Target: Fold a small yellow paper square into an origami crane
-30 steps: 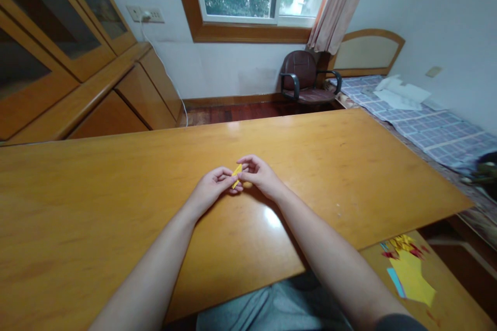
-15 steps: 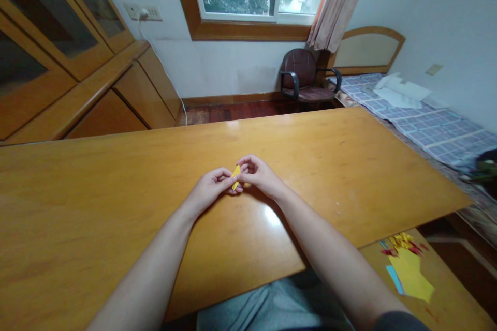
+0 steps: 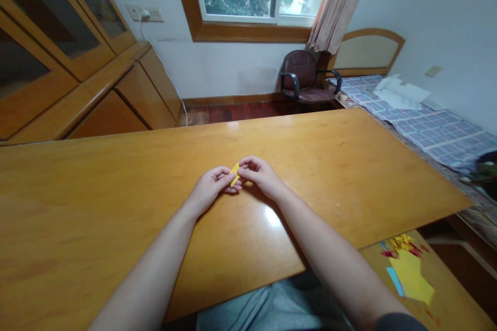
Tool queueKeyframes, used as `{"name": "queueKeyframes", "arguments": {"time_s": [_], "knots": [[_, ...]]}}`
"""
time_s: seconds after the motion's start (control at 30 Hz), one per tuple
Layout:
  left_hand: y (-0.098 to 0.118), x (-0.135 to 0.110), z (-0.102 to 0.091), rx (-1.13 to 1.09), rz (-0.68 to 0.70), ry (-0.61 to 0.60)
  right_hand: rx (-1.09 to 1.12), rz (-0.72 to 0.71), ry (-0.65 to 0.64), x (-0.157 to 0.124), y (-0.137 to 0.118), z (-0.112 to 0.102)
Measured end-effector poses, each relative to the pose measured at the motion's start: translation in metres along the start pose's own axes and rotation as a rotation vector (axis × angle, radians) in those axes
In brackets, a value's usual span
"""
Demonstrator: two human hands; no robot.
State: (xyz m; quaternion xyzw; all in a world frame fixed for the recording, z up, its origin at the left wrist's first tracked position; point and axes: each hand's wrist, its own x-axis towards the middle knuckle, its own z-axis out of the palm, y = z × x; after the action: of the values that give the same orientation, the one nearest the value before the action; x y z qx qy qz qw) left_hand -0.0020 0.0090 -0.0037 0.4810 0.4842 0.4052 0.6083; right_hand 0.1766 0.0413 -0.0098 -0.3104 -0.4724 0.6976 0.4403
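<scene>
A small folded yellow paper piece (image 3: 235, 174) is pinched between both my hands over the middle of a long wooden table (image 3: 97, 207). My left hand (image 3: 212, 189) grips its lower end with curled fingers. My right hand (image 3: 258, 176) pinches its upper right edge with thumb and forefinger. Both hands rest on or just above the tabletop, fingertips touching.
A lower wooden surface at the bottom right holds yellow paper sheets (image 3: 411, 275) and small coloured scraps (image 3: 402, 245). Beyond the table stand a dark office chair (image 3: 305, 80), a bed (image 3: 423, 119) on the right, and wooden cabinets (image 3: 77, 62) on the left.
The yellow paper piece has turned slightly between my fingertips and shows more of its flat face. My hands have hardly moved.
</scene>
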Motion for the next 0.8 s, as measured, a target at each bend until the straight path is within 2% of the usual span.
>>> {"name": "queueKeyframes", "arguments": {"time_s": [0.23,0.47,0.8], "knots": [[0.0012,0.0,0.0022,-0.025,-0.008,0.024,-0.051,-0.047,0.029,0.0012,0.0016,0.0007],[0.0008,0.0004,0.0014,-0.019,-0.057,-0.001,-0.063,-0.106,0.107,0.0029,0.0018,-0.0008],[0.0019,0.0004,0.0027,0.046,-0.012,-0.003,-0.11,-0.083,0.049,0.0023,0.0042,0.0002]]}}
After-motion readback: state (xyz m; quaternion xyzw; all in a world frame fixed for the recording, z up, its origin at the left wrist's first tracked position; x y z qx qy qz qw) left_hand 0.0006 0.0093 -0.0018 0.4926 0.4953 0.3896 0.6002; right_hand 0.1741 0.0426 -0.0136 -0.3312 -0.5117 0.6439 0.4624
